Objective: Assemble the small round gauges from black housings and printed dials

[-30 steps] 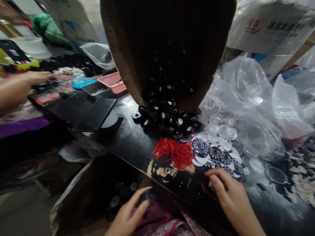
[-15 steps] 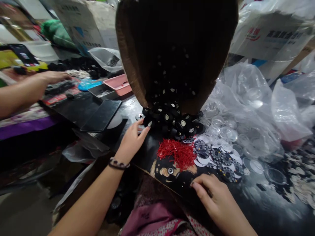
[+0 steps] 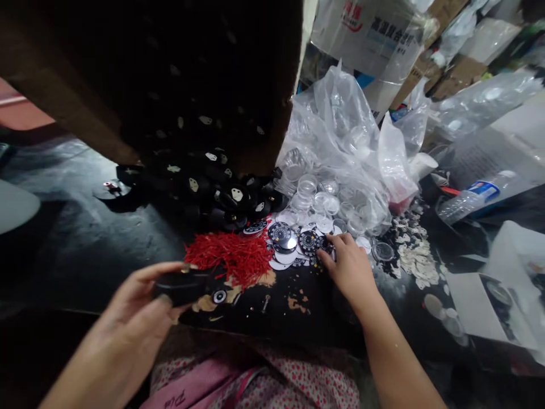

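My left hand is wrapped round a black round case, held just above the near part of the table. Red thin pointers lie heaped beyond it. My right hand reaches onto a pile of round printed dials, black-faced and white-backed. Its thumb and forefinger close on the edge of one black dial. More black cases with pale plates spill from a dark, wide-mouthed box.
Clear round covers spill from a plastic bag behind the dials. Pale flat pieces are scattered to the right, near an opened white box. A small ring-shaped part sits on the worn table.
My view has swung to the right. My left hand has taken a black case and drawn it nearer. My right hand has gone forward from the table's near edge onto the dials.
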Motion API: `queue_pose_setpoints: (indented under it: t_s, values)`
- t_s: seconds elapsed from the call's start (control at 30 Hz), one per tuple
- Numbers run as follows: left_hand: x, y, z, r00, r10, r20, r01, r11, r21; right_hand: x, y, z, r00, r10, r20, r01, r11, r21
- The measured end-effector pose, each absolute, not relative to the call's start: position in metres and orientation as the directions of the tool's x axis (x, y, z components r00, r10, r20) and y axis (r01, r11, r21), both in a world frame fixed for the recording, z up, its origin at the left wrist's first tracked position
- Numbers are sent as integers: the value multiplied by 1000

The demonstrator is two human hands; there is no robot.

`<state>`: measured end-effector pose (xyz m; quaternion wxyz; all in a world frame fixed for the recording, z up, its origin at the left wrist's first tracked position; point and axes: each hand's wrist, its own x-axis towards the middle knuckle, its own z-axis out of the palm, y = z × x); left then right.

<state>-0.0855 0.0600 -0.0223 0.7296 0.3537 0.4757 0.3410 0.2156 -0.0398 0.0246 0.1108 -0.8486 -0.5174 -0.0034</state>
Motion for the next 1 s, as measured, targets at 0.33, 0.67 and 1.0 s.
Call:
queue_pose_setpoints:
  t_s: [0.33, 0.67, 1.0]
  values:
    - [-20, 16, 4, 572, 560, -600, -359, 828, 430, 184, -63, 29, 344, 893, 290, 860, -176, -479]
    - [-14, 15, -5, 517, 686, -512, -416, 724, 550, 157, -60, 35, 500, 866, 30, 375, -186, -908]
    - [3, -6, -3, 614, 635, -468, -302, 737, 605, 133, -61, 44, 441, 893, 94, 493, -153, -857]
